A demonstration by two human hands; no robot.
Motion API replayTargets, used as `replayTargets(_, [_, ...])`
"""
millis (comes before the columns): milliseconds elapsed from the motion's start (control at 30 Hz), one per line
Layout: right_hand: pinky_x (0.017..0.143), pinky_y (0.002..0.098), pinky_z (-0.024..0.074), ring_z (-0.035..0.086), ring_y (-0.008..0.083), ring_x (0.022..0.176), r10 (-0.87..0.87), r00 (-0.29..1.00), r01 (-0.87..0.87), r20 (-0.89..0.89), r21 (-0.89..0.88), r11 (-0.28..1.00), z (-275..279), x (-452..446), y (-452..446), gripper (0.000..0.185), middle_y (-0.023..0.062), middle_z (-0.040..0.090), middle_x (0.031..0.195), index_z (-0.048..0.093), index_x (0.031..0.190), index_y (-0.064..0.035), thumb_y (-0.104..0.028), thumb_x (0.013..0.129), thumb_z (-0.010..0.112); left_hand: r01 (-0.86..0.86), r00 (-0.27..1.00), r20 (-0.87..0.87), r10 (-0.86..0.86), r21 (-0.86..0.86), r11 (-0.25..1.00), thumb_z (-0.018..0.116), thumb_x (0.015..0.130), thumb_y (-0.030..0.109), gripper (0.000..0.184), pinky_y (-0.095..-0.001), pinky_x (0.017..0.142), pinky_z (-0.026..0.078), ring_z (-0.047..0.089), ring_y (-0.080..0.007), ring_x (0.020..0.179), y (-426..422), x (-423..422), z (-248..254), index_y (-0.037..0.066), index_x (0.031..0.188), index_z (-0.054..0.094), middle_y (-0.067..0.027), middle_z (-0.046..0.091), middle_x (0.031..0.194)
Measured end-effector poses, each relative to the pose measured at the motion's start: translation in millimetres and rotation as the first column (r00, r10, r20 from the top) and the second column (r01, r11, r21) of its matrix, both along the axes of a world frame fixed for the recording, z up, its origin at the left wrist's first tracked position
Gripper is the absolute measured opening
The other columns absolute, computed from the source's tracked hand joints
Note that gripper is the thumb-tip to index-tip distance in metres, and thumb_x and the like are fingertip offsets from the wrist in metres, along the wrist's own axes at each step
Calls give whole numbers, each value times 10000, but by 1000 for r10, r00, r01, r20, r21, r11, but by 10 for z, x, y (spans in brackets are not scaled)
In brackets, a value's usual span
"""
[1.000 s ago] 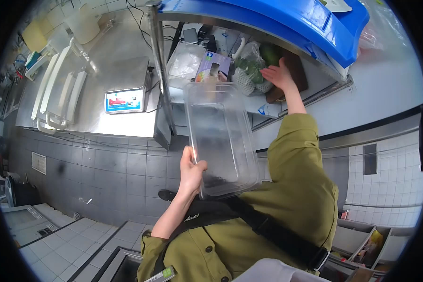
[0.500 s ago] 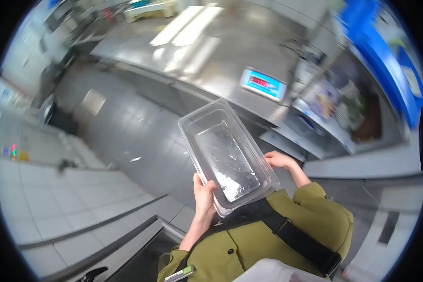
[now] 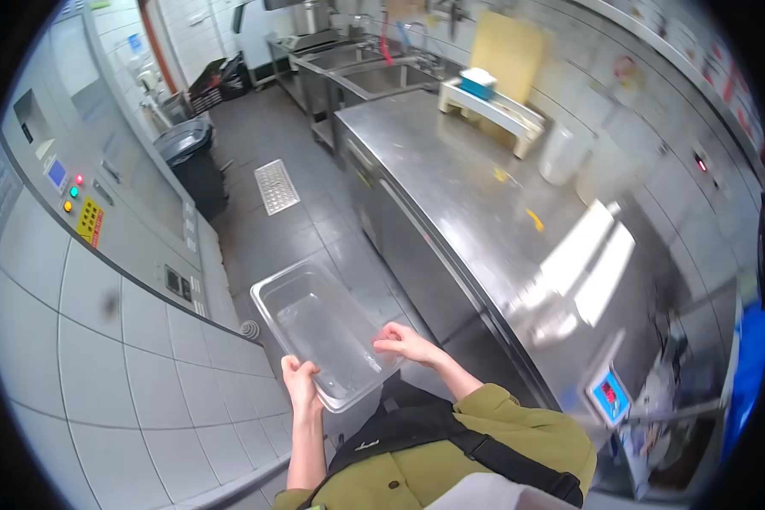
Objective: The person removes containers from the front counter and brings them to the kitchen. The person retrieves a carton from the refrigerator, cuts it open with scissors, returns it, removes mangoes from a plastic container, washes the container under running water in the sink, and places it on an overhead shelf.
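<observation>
A clear, rectangular plastic food container (image 3: 314, 310) is held out in front of my body, tilted, with its open side up. Nothing but some shine shows inside it. My left hand (image 3: 302, 382) is closed on the near left corner, thumb over the rim. At the right side, my right hand (image 3: 406, 342) has its fingers bent over the container's edge, gripping it. Beyond them, to the right, runs a long stainless steel counter (image 3: 416, 153).
On the counter are a digital scale (image 3: 609, 396), two long white objects (image 3: 569, 263) and a white rack (image 3: 493, 115). Sinks (image 3: 387, 78) stand farther back. A black bin (image 3: 191, 161) is by the grey cabinet (image 3: 102, 127) at left. A metal drain cover (image 3: 276, 187) lies in the floor.
The view has swung left toward the aisle, so the counter and scale now sit farther right. Both hands still hold the container; the right hand's fingers now show over its edge.
</observation>
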State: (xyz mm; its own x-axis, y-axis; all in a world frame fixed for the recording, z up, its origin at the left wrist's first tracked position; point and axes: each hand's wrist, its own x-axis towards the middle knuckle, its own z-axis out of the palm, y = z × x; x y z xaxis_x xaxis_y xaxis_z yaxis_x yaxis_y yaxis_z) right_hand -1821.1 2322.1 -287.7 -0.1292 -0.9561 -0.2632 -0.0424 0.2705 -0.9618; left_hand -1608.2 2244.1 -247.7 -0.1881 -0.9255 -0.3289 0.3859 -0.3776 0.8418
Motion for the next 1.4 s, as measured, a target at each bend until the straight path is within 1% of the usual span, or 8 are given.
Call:
replayTargets(67, [645, 222, 414, 509, 95, 750, -27, 990, 44, 142, -116, 992, 52, -56, -655, 195, 69, 560, 868, 465, 774, -38, -184, 753, 592, -7, 995, 103, 13, -62, 998, 466, 585, -94, 279, -225, 559, 362, 391, -100, 639, -632, 3, 53, 107, 725, 332, -1, 347, 703])
replayTargets(333, [548, 277, 406, 478, 113, 586, -403, 914, 355, -47, -388, 851, 131, -690, -3288, 149, 49, 513, 637, 458, 715, -22, -111, 672, 570, 16, 941, 339, -20, 15, 1000, 584, 783, 106, 204, -236, 692, 373, 458, -69, 770, -2752, -803, 408, 90, 918, 433, 27, 480, 800])
replayTargets(433, [594, 232, 394, 474, 73, 668, -498, 867, 469, -26, -296, 832, 330, -960, -4250, 150, 22, 502, 663, 441, 695, -34, -98, 703, 577, 121, 965, 240, -105, -56, 991, 572, 771, 96, 168, -226, 667, 364, 451, -68, 763, -4009, -1249, 238, 83, 886, 450, 9, 479, 795])
replayTargets(633, [512, 215, 385, 456, 53, 594, -811, 585, 674, -4, -554, 489, 453, -2145, -6026, 153, 65, 580, 832, 447, 741, -41, -103, 722, 586, 470, 881, 162, -444, -197, 861, 549, 748, 71, 143, -214, 628, 373, 452, -97, 749, -6422, -2801, 581, 74, 863, 465, -12, 476, 817])
replayTargets(733, [479, 228, 357, 423, 61, 549, -910, 404, 751, -96, -532, 390, 609, -2884, -6461, 184, 4, 486, 617, 447, 744, -37, -138, 727, 600, 660, 744, 284, -605, -173, 731, 545, 728, 52, 116, -201, 529, 370, 462, -92, 686, -7228, -3724, 630, 86, 778, 446, -23, 495, 835])
replayTargets(967, [554, 257, 450, 553, 129, 621, -809, 586, 794, 57, -241, 558, 634, -5004, -7063, 381, 49, 565, 744, 542, 921, -15, -384, 830, 507, 708, 700, 79, -710, -213, 674, 473, 687, -27, 132, -227, 465, 362, 446, -95, 635, -8515, -5952, 249, 87, 687, 406, -48, 527, 856])
replayTargets(1200, [800, 391, 416, 540, 293, 938, -841, 105, 920, -530, -270, 284, -108, -8710, -8179, 456, 175, 564, 994, 515, 1026, -9, -365, 744, 553, 862, 507, 301, -807, -174, 477, 459, 636, -88, 212, -214, 439, 263, 359, -76, 522, -9885, -8179, -118, 108, 626, 380, 20, 393, 577])
replayTargets(1400, [886, 403, 381, 444, 364, 1062, -358, -248, 869, -900, -370, 328, -364, -10351, -8530, 580, 232, 385, 1215, 410, 1148, 21, -352, 737, 577, 884, 401, 313, -861, 113, 453, 471, 642, -86, 213, -217, 453, 270, 355, -77, 513, -10520, -9087, -186, 106, 623, 379, 31, 367, 575])
